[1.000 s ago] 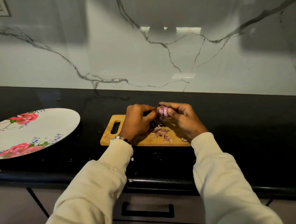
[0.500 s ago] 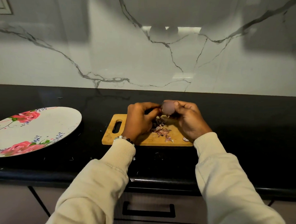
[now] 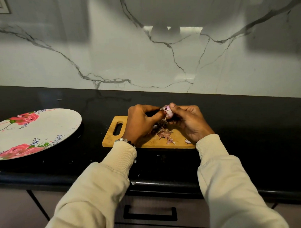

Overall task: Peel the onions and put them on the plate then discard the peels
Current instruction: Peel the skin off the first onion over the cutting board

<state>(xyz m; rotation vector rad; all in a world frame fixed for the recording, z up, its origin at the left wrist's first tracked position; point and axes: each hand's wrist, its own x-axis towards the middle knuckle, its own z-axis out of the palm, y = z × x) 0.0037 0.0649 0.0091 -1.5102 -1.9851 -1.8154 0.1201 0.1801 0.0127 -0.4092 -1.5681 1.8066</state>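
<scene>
Both hands curled around one small onion [image 3: 168,112]: left hand [image 3: 141,124] pinching at its skin, right hand [image 3: 188,122] gripping it, just above one wooden cutting board [image 3: 111,138]. Several loose peels [image 3: 164,133] scattered on board. One floral plate [image 3: 47,124] well apart, left on black counter [image 3: 251,126].

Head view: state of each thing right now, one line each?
Onion: partly peeled, held above the board.
Left hand: grips the onion.
Right hand: grips the onion.
Peels: loose on the board.
Cutting board: flat on counter.
Plate: no onions on it.
</scene>
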